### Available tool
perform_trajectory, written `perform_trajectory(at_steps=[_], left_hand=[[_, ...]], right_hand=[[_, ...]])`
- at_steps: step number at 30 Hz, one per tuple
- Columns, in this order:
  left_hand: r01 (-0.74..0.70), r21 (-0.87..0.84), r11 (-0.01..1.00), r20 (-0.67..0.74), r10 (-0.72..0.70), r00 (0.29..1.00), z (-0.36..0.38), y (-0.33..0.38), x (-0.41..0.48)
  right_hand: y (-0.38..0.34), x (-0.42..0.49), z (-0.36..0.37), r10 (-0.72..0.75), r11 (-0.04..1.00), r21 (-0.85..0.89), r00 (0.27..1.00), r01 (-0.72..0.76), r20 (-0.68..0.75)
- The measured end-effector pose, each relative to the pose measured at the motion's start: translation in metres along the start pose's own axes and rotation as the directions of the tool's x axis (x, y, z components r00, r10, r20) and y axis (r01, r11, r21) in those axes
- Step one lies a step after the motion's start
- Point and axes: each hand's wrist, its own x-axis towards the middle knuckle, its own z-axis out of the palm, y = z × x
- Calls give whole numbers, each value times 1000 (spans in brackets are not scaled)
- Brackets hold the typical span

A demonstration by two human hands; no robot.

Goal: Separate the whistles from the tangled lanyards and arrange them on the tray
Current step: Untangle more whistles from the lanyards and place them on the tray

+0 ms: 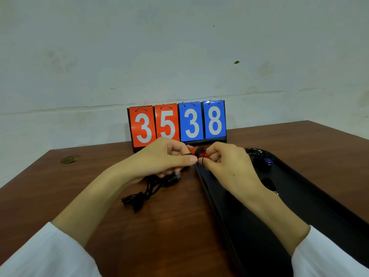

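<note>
While the scoreboard (176,124) reads 35 38, left hand (163,156) and right hand (225,162), each grip pinching the red whistle (194,151).

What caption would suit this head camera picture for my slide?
Left hand and right hand pinch a red whistle wrapped in black lanyard, beside a black tray, scoreboard behind.

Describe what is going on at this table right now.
A person's left hand and right hand hold a red whistle between them, pinching the black cord wrapped round it. More black lanyards lie tangled on the table. The black tray to the right holds a small bluish item.
</note>
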Motion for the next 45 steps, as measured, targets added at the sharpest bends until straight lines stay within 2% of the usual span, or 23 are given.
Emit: perform_trajectory(at_steps=[4, 9, 13, 17, 20, 25, 31, 34, 37, 40, 45], left_hand=[[-75, 82, 994, 22, 74, 997, 0, -2, 1], [-86, 138, 987, -8, 88, 996, -9, -8, 2], [-82, 132, 988, 3, 82, 997, -11, -11, 2], [-66, 83, 994, 23, 64, 998, -11, -14, 1], [-52, 5, 999, 1, 52, 999, -10, -16, -1], [6, -86, 996, -27, -9, 1000, -9, -15, -1], [61, -204, 977, 3, -62, 998, -3, -18, 2], [65, -206, 976, 29, -61, 998, -4, -18, 2], [69, -152, 986, 42, -63, 997, -3, -20, 4], [81, -96, 992, 47, -77, 996, 0, -19, 4], [74, 39, 997, 29, -75, 997, 2, -15, 5]], right_hand=[[-5, -1, 1, -1, 1000, 20, 987, -2, 161], [-7, -5, 3, -95, 995, 69, 927, 75, 363], [-14, -8, 1, -195, 965, 254, 843, 72, 501], [-18, -9, -4, -279, 902, 430, 796, 26, 537], [-21, -10, -9, -317, 862, 507, 798, 16, 513], [-23, -8, -15, -267, 809, 588, 883, -12, 386], [-19, -3, -13, -103, 795, 603, 968, -58, 228], [-12, 1, -13, 16, 792, 605, 993, -84, 118], [-3, 5, -8, 99, 875, 474, 995, -94, 14], [3, 5, -5, 95, 960, 270, 994, -78, -51], [3, 0, -1, 27, 999, -36, 1000, -28, -14]])
